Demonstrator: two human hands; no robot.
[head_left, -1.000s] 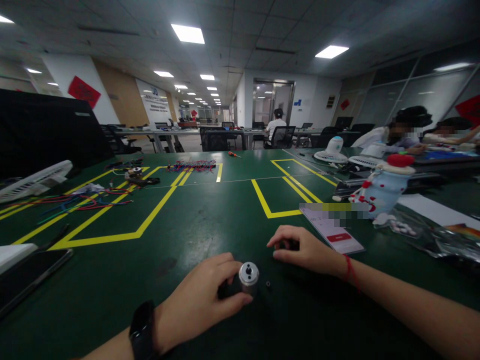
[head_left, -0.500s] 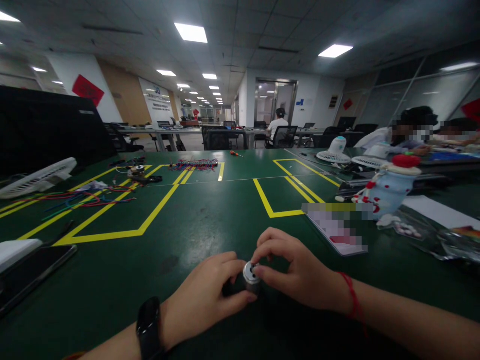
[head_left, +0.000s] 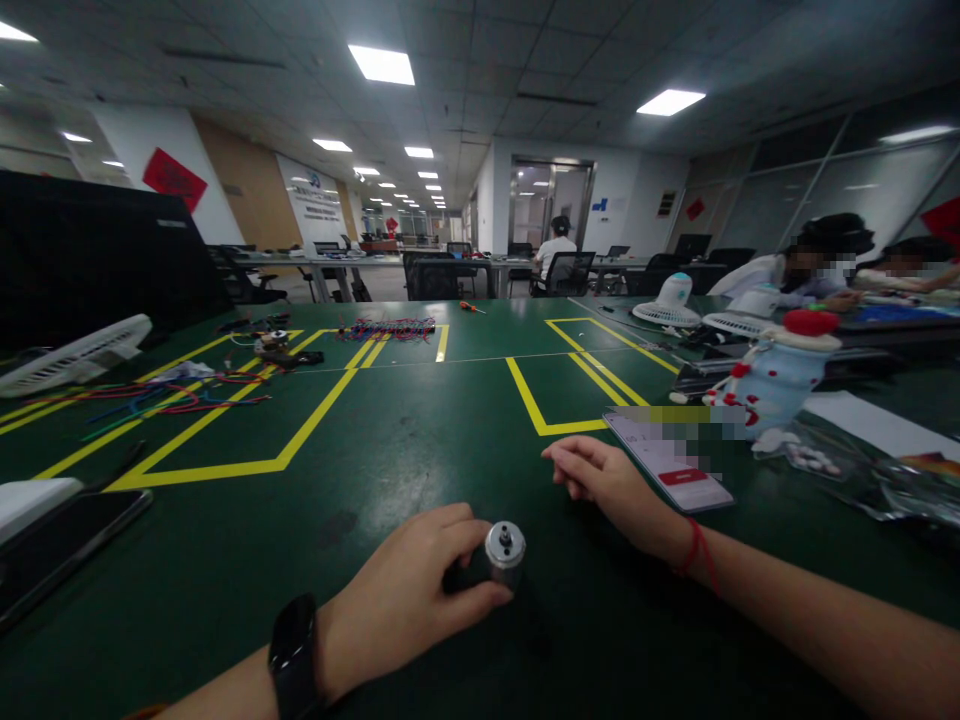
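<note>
My left hand point(head_left: 412, 580) grips a small electric motor point(head_left: 505, 546) between thumb and forefinger, keeping it upright at the table. The motor is a silver cylinder with a short dark shaft and small dark holes on its top face. My right hand point(head_left: 604, 485) is apart from it, up and to the right, near a smartphone point(head_left: 686, 470). Its fingers are curled together with the thumb against them. Whatever may be in them is hidden or too small to make out.
Wires point(head_left: 180, 395) and a wire bundle point(head_left: 390, 328) lie on the green table point(head_left: 420, 430) with yellow tape. A dark phone point(head_left: 82, 545) is at the left. A light-blue bottle point(head_left: 791, 375), plastic bags point(head_left: 817, 465) and fans point(head_left: 671, 305) stand or lie right. Other people sit beyond.
My right hand has come off the motor's top and moved up and right toward the smartphone, uncovering the shaft. My left hand has stayed in place on the motor.
</note>
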